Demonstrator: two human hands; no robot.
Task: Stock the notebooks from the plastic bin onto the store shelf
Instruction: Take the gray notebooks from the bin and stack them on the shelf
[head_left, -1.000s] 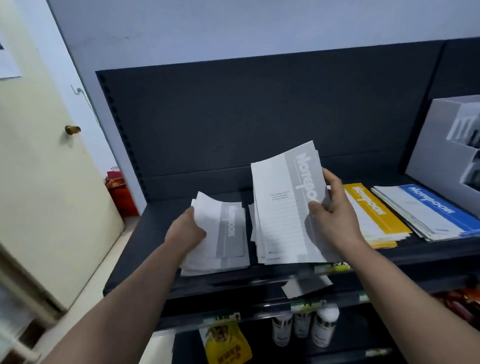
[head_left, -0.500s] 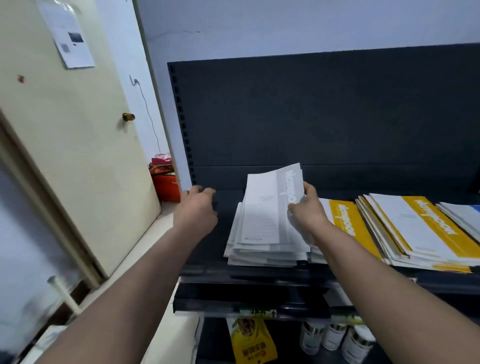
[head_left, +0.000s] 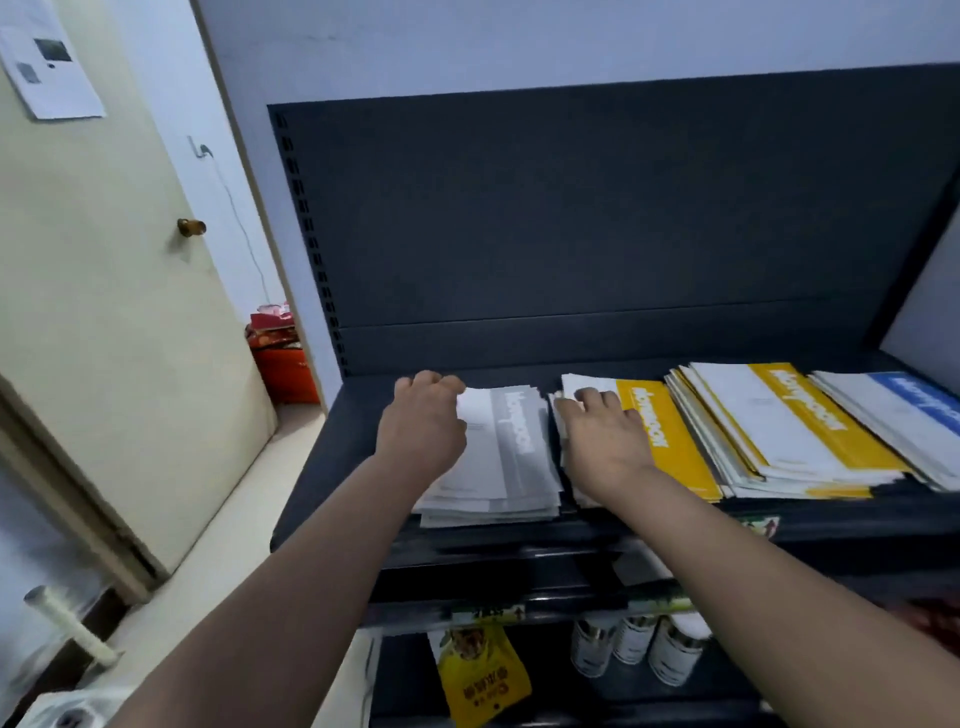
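**Two hands on the notebook piles**

A dark shelf (head_left: 358, 441) holds four piles of notebooks that lie flat, side by side. The grey pile (head_left: 511, 457) is the one most to the left. At its 3 o'clock, just beside it, is the first yellow pile (head_left: 670, 441). Further toward 3 o'clock come the second yellow pile (head_left: 795, 421) and then the blue pile (head_left: 904, 410). These piles lean on each other a little at the edges.

The left hand (head_left: 423, 431) is at the 10 o'clock corner of the grey pile. Its fingers are curled over that far corner and hold it. The right hand (head_left: 605, 441) lies palm down on the left part of the first yellow pile. Its fingers (head_left: 592, 397) are straight and spread a bit, and they point to 12 o'clock.

At 9 o'clock from the shelf there is a cream door (head_left: 104, 312) with a round knob (head_left: 191, 227) and a sheet of paper (head_left: 49, 57) stuck on it. A red box (head_left: 283, 364) sits on the floor between the door and the shelf. At 6 o'clock, under the shelf, there is a yellow bag (head_left: 480, 675) and some white cans (head_left: 639, 644)
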